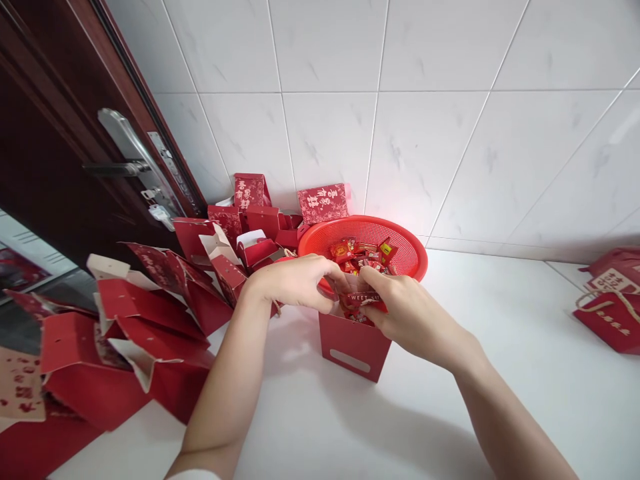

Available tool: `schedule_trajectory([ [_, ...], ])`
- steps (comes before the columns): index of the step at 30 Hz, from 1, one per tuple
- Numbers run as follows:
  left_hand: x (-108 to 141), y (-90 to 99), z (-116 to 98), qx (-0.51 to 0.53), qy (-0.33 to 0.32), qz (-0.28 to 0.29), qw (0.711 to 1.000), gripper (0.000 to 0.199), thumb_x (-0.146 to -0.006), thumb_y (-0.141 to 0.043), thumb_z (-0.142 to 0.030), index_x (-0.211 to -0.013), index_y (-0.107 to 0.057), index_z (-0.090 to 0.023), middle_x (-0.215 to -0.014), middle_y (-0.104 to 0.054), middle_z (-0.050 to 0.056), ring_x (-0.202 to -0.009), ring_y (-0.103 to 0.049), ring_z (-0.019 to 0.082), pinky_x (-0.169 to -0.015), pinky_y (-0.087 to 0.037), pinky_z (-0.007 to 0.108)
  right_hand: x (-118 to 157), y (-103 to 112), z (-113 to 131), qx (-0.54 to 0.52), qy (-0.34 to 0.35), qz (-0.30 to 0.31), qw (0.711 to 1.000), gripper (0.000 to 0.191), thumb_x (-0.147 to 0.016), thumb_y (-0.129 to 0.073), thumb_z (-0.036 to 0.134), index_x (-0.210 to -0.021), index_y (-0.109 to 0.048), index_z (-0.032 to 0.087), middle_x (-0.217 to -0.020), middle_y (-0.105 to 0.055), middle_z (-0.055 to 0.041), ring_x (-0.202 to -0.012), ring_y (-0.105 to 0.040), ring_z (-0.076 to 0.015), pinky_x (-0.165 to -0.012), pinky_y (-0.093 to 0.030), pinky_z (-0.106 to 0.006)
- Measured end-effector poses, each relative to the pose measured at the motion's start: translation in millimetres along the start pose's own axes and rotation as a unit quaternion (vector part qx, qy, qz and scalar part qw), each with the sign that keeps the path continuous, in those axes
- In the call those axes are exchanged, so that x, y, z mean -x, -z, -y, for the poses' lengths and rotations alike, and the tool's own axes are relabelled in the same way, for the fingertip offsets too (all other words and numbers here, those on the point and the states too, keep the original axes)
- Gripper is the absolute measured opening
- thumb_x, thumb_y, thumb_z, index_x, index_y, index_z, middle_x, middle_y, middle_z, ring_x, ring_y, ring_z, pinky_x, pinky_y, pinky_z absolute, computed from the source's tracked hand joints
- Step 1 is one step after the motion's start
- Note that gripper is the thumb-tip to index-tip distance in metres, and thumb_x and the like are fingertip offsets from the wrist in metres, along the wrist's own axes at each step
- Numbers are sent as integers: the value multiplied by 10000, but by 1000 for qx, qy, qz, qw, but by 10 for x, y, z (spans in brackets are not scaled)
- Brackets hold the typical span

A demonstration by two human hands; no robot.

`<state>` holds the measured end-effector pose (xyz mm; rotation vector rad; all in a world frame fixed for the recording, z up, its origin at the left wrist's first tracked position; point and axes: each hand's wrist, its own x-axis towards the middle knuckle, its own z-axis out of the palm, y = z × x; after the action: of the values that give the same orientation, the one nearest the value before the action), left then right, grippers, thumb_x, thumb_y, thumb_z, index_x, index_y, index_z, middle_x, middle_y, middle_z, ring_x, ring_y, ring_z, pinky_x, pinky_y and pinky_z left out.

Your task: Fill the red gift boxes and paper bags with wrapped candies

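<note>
Right hand (413, 317) pinches a packet (364, 298) at the mouth of the box (353, 350)

From my distant seat I see the left forearm (225, 393) slant up from the bottom of the frame and the right forearm (505, 393) from the lower right, both over a white worktop (480, 293). The box stands open just below centre. I judge the step in hand to be seating the packet among the sweets inside; the next move calls for easing it below the rim without creasing the card.

My right hand's thumb and forefinger close on the packet, wrist bent inward. The left hand (303, 281) arches opposite, palm down, fingers curled into the opening; I cannot tell whether it grips anything.

Just beyond, partly behind the hands, sits a red basket (421, 260) with wrapped sweets (367, 257). Other boxes (175, 313), many with raised flaps, crowd from the lower left up to the tiled wall (425, 40). A red bag (613, 320) lies at the right edge.
</note>
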<state>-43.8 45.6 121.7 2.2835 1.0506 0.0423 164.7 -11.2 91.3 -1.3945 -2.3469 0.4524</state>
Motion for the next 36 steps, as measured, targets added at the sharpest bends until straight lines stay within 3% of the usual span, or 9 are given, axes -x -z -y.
schedule_trajectory([
  [4, 2, 12, -10, 8, 0, 5, 1000, 401, -710, -648, -221, -1096, -757, -232, -1053, -760, -5, -908, -682, 184, -725, -473, 220, -13, 5, -2, -26, -13, 28, 999, 278, -853, -479, 56, -799, -297, 260, -672, -508, 38, -512, -384, -141, -471, -211, -284],
  [11, -9, 30, 1, 13, -8, 11, 1000, 488, -741, -626, -207, -1215, -731, -257, -1127, -760, -7, -952, -695, 187, -760, -493, 223, -37, -4, -50, -66, -12, 8, 998, 276, -862, -468, 61, -800, -290, 262, -684, -514, 36, -553, -385, -154, -495, -241, -278],
  [14, -20, 28, 25, 11, -1, 7, 1000, 458, -745, -638, -224, -1189, -740, -263, -1190, -749, -4, -1022, -688, 201, -817, -497, 233, -50, 0, -67, -71, -12, 7, 997, 247, -846, -458, 47, -814, -332, 256, -734, -573, 16, -580, -433, -157, -508, -245, -274],
  [20, -42, 25, 40, -10, 19, -7, 1000, 368, -759, -649, -264, -1112, -750, -229, -1148, -756, 2, -986, -693, 199, -811, -485, 237, -106, -2, -117, -86, -5, -18, 996, 183, -851, -451, 69, -846, -400, 245, -814, -624, -9, -610, -478, -154, -522, -275, -264],
  [24, -53, 26, 56, -2, 11, -9, 1000, 361, -770, -666, -296, -1115, -754, -237, -1175, -752, 6, -1058, -679, 211, -861, -482, 245, -139, -8, -147, -123, 3, -30, 992, 150, -890, -463, 144, -805, -393, 245, -734, -569, 13, -566, -427, -139, -519, -296, -264],
  [29, -55, 29, 51, 7, 12, -7, 1000, 373, -781, -656, -284, -1139, -756, -252, -1175, -754, -6, -1035, -680, 198, -841, -478, 240, -149, 16, -152, -135, -12, -26, 990, 165, -928, -493, 208, -785, -418, 239, -706, -580, 18, -581, -479, -140, -521, -314, -264],
  [36, -52, 38, 29, 2, 28, -6, 1000, 385, -762, -659, -276, -1134, -756, -244, -1188, -749, 2, -1008, -678, 200, -808, -472, 239, -162, -12, -142, -115, -24, -28, 993, 99, -851, -592, 131, -835, -548, 218, -841, -688, -25, -670, -568, -159, -543, -348, -265],
])
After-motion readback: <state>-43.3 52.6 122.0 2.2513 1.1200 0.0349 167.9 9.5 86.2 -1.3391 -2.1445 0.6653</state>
